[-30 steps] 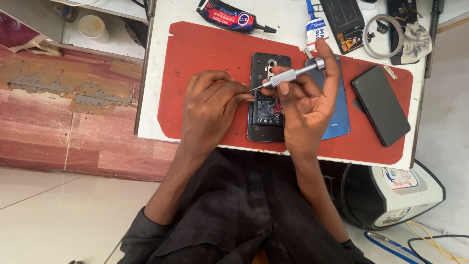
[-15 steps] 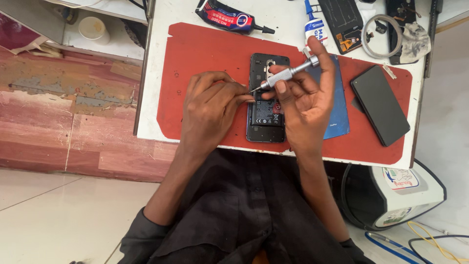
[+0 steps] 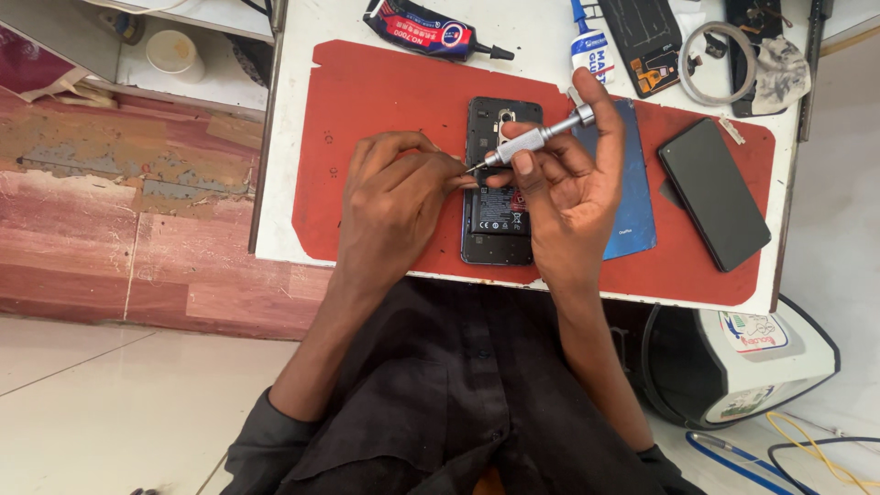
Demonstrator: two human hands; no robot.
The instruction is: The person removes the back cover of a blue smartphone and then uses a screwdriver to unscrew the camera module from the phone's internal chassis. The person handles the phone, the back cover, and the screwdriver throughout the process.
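Right hand (image 3: 564, 197) fingers pinching screwdriver (image 3: 536, 137); tip meets pressed-together left hand (image 3: 394, 197) fingers above opened phone (image 3: 498, 229).

1. The silver screwdriver (image 3: 539, 137) has shifted slightly across the three views; its handle end now sits toward 2 o'clock of its tip, near the upper edge of the blue back cover (image 3: 621, 183).
2. The right hand (image 3: 564, 197) holding it has eased a little toward 9 o'clock over the opened phone (image 3: 500, 183), index finger still capping the handle.
3. The left hand (image 3: 394, 197) has its pinched fingertips meeting the screwdriver tip at the phone's left edge; earlier they sat marginally toward 6 o'clock of it.
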